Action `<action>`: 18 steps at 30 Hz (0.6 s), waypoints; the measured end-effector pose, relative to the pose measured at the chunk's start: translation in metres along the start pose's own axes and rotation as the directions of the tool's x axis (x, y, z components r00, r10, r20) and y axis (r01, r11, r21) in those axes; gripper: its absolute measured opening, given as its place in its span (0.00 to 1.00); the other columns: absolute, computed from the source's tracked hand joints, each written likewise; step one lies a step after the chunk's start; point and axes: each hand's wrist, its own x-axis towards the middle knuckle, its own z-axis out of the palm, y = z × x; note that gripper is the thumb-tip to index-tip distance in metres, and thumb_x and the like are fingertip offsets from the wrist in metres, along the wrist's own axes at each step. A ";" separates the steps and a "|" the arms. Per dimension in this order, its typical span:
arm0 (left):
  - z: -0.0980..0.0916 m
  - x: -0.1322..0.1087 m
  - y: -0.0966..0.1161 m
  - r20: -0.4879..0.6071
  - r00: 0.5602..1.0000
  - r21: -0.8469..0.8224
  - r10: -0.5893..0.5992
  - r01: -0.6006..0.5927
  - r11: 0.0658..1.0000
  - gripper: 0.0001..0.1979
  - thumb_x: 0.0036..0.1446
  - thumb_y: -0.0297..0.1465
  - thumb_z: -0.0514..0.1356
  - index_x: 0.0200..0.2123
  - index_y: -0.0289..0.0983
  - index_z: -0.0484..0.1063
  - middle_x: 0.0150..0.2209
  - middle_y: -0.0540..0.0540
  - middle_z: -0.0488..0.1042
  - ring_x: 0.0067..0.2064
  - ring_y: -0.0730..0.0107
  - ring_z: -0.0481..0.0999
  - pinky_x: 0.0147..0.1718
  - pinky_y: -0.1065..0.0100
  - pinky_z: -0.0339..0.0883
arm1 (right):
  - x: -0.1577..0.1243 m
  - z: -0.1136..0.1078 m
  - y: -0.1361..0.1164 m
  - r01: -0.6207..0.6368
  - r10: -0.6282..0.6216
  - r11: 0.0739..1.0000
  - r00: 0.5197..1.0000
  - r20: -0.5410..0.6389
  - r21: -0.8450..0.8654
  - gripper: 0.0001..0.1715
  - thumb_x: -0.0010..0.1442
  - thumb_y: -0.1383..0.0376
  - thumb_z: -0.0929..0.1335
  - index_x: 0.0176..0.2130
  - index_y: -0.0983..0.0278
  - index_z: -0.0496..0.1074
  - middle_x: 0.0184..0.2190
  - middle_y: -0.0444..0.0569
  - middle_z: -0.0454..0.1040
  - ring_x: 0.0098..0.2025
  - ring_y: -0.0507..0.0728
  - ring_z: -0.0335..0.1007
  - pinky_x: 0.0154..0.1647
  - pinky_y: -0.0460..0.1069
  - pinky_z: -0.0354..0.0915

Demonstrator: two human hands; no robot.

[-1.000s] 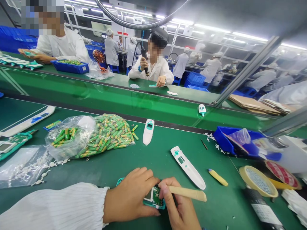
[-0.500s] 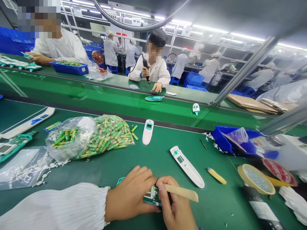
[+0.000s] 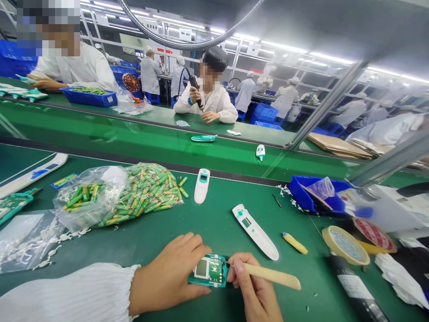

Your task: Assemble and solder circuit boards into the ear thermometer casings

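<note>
Your left hand [image 3: 174, 273] grasps the circuit board [image 3: 217, 270] in its green case by the left end, with the thumb along the near edge and the fingers over the far side. The board lies face up in front of you on the green table [image 3: 157, 246], between your two hands; its small grey screen [image 3: 201, 268] shows beside your left fingers.

Your right hand [image 3: 253, 286] grasps the tool with the tan handle [image 3: 273, 276] — thumb and fingers pinched around the front of it, the handle pointing out to the right. The thin dark tip reaches over the far right corner of the board; whether it touches the board is too small to tell.

Beyond your right hand, a white shell [image 3: 264, 243] lies at a slant, hollow side up, with a yellow stick [image 3: 295, 243] to its right. A second white shell [image 3: 201, 192] lies farther back, just right of the clear bag of green batteries [image 3: 144, 197]. At the right stand a blue tray [image 3: 303, 199] and a yellow bowl [image 3: 326, 239] of small parts. Across the green belt [image 3: 147, 143], a co-worker [image 3: 217, 103] holds a black screwdriver [image 3: 196, 91] upright.
</note>
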 end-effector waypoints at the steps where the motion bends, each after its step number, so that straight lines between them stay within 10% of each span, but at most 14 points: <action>1: 0.000 0.000 0.000 0.000 1.000 -0.002 0.004 -0.004 1.000 0.20 0.50 0.39 0.60 0.46 0.42 0.63 0.39 0.48 0.66 0.40 0.62 0.65 0.38 0.64 0.59 | 0.000 0.000 0.001 0.000 0.000 1.000 1.000 0.012 -0.002 0.22 0.64 0.50 0.56 0.30 0.61 0.64 0.24 0.43 0.61 0.27 0.54 0.58 0.29 0.45 0.57; 18: 0.002 0.000 -0.002 -0.004 1.000 -0.026 0.003 -0.003 1.000 0.18 0.53 0.41 0.58 0.46 0.42 0.63 0.39 0.48 0.66 0.40 0.62 0.64 0.37 0.64 0.58 | 0.005 0.003 0.007 0.079 -0.080 0.996 0.996 -0.036 -0.029 0.18 0.64 0.53 0.59 0.31 0.62 0.66 0.21 0.42 0.61 0.23 0.52 0.56 0.23 0.45 0.55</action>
